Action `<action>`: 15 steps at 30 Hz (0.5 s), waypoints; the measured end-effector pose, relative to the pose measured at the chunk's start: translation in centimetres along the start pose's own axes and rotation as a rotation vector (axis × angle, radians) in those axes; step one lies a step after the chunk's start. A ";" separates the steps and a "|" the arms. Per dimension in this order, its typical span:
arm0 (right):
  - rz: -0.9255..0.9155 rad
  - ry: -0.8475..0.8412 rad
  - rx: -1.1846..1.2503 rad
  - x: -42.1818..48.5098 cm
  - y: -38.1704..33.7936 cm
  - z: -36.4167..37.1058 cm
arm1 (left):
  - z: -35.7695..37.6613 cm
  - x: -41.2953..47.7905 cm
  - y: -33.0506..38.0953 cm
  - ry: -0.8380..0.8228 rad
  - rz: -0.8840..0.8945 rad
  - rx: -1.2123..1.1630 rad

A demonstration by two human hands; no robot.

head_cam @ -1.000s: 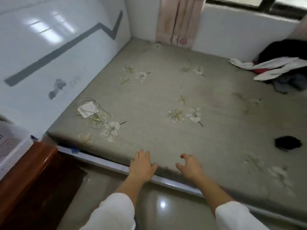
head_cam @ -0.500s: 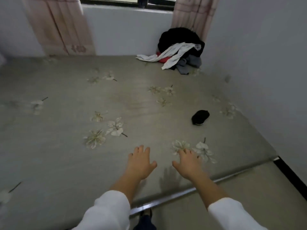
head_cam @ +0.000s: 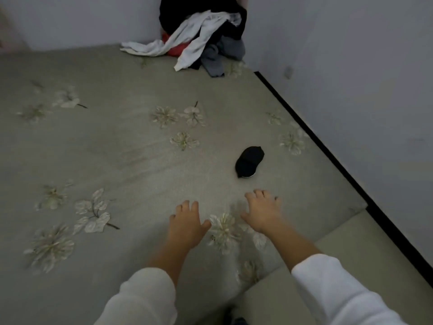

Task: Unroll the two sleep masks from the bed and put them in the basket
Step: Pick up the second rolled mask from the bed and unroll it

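Observation:
A rolled black sleep mask (head_cam: 248,161) lies on the grey flowered bed (head_cam: 117,148), toward its right side. My right hand (head_cam: 263,211) hovers palm down just short of the mask, fingers spread, holding nothing. My left hand (head_cam: 186,222) hangs beside it to the left, also open and empty. Both arms wear white sleeves. Only one mask shows; no basket is in view.
A pile of black, white, grey and red clothes (head_cam: 203,36) fills the far corner of the bed. A grey wall (head_cam: 351,78) with a black skirting runs along the bed's right side. The tiled floor (head_cam: 351,242) shows at lower right.
My view has swung right across the bed, away from the cable and paper at the left. Both hands have moved forward toward the black mask, which now lies close ahead of my right hand.

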State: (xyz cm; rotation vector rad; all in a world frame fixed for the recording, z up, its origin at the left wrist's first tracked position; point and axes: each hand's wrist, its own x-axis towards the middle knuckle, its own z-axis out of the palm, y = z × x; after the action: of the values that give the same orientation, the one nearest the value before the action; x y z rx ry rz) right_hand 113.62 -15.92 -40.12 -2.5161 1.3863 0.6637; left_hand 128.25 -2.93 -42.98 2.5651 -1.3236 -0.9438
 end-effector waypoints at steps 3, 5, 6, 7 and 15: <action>-0.003 0.002 -0.027 5.0 2.9 -1.1 | -0.6 4.5 2.5 0.020 0.036 0.012; -0.016 0.001 -0.030 8.6 4.8 -1.5 | -0.8 7.7 4.2 0.033 0.030 0.021; -0.024 -0.003 -0.023 10.5 5.7 -1.6 | -0.6 9.2 5.0 0.038 0.012 0.021; -0.033 -0.012 -0.011 12.4 6.5 -1.6 | -0.2 10.7 5.8 0.042 -0.017 0.012; -0.127 -0.081 0.020 26.1 12.6 2.7 | 6.8 20.1 8.8 -0.010 -0.290 -0.123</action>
State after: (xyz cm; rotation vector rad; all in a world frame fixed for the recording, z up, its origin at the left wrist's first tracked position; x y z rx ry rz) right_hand 114.37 -41.37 -54.23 -2.5067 1.1893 0.7140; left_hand 126.78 -22.56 -54.91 2.7028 -0.8780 -1.0462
